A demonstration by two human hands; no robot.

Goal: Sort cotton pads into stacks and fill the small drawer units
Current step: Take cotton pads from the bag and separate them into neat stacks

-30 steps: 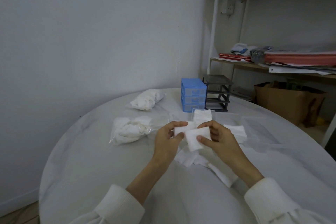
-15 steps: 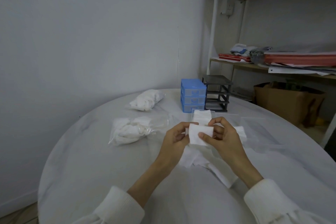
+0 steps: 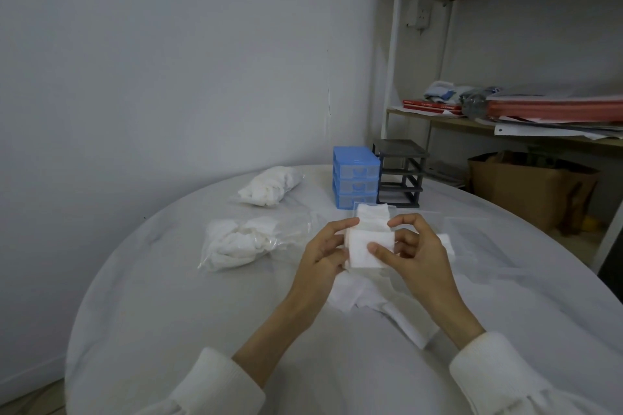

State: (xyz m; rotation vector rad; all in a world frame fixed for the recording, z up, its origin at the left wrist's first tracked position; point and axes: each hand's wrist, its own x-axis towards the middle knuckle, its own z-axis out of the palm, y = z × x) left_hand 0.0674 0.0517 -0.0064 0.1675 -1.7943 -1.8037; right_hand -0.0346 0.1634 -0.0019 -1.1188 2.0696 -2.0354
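A round white desk [image 3: 168, 296] carries a blue drawer unit [image 3: 355, 177] at twelve o'clock. Above the desk's middle, the left hand [image 3: 323, 256] and right hand [image 3: 416, 251] each clamp their grip on one small cotton pad stack [image 3: 365, 248], fingers curled around its edges.

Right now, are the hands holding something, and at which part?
Yes. Both hands hold a small stack of cotton pads: the left hand at its left edge, the right hand at its right edge, thumb on front.
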